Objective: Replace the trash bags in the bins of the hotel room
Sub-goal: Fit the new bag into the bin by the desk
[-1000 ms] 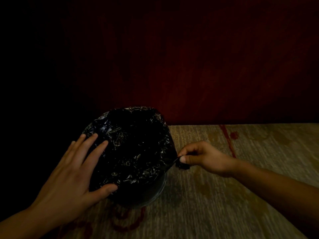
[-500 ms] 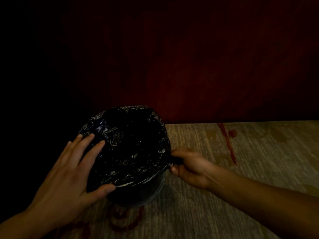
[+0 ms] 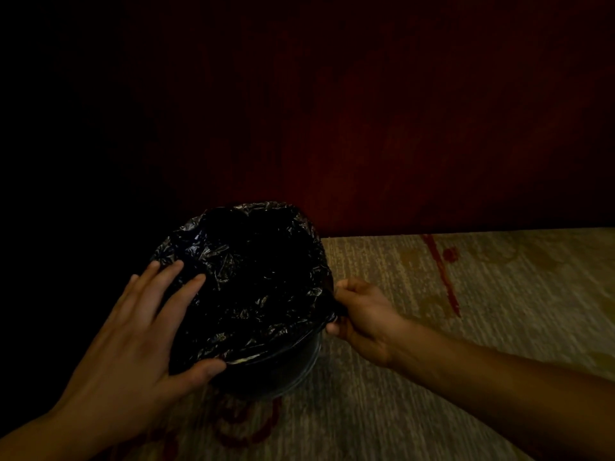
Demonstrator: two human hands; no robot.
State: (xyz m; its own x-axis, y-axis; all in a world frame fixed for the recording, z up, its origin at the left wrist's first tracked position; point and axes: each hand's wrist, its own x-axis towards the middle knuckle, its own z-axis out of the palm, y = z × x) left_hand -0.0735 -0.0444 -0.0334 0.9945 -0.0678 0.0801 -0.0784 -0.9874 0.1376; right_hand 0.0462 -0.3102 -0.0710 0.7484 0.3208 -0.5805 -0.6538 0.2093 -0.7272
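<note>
A small dark round bin (image 3: 286, 374) stands on the carpet, lined with a crinkled black trash bag (image 3: 256, 284) folded over its rim. My left hand (image 3: 139, 337) lies flat and spread on the bag's left side, thumb along the near rim. My right hand (image 3: 359, 314) pinches a twisted bit of the bag at the bin's right rim, fingers closed around it.
Beige carpet (image 3: 466, 327) with red markings stretches right and toward me. A dark red wall (image 3: 399, 128) rises just behind the bin. The left side is in deep shadow and I cannot make out what is there.
My right hand has come in from a stretched-out pull to the bin's right rim, still holding the bag's twisted end. My left hand has stayed pressed on the bag.
</note>
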